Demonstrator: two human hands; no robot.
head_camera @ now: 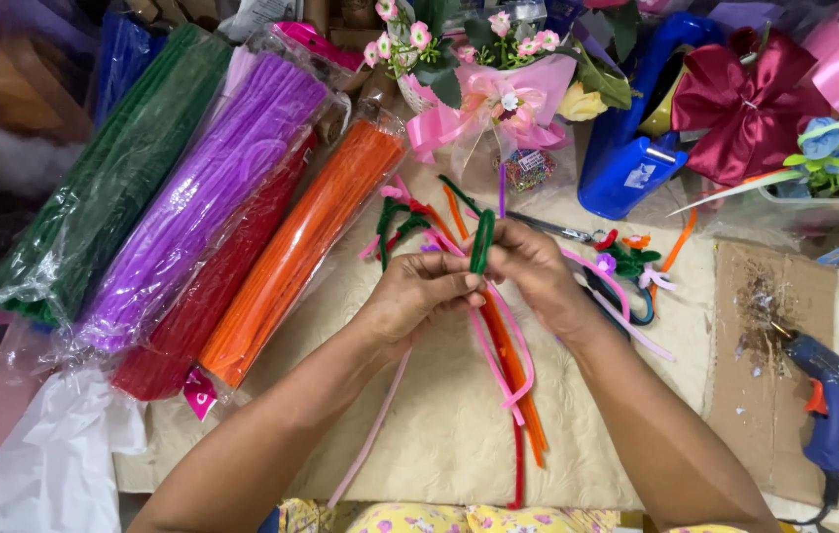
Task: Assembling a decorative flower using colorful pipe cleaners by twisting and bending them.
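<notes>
Green pack: a long clear bag of dark green pipe cleaners lies slanted at the far left of the desk.
Purple pack: a bag of purple pipe cleaners lies just beside the green one, on its right.
Red pack: a bag of red pipe cleaners is partly tucked under the purple pack.
Orange pack: a bag of orange pipe cleaners lies to the right of the red one, its lower end near the left forearm.
Left hand: the left hand is closed, fingertips pinched on the lower part of a bent green pipe cleaner.
Green pipe cleaner: folded into a narrow upright loop, it is held between both hands above the middle of the desk.
Right hand: the right hand is closed on the same loop from the right, touching the left hand.
Loose stems: pink, orange and red pipe cleaners lie under the hands and run toward the near edge of the desk.
Bouquet: a small flower bouquet with a pink wrap stands beyond the hands.
Bow: a maroon ribbon bow sits further right.
Cardboard: a brown cardboard sheet lies on the right of the desk.
Glue gun: a blue glue gun rests on the cardboard's right edge.
</notes>
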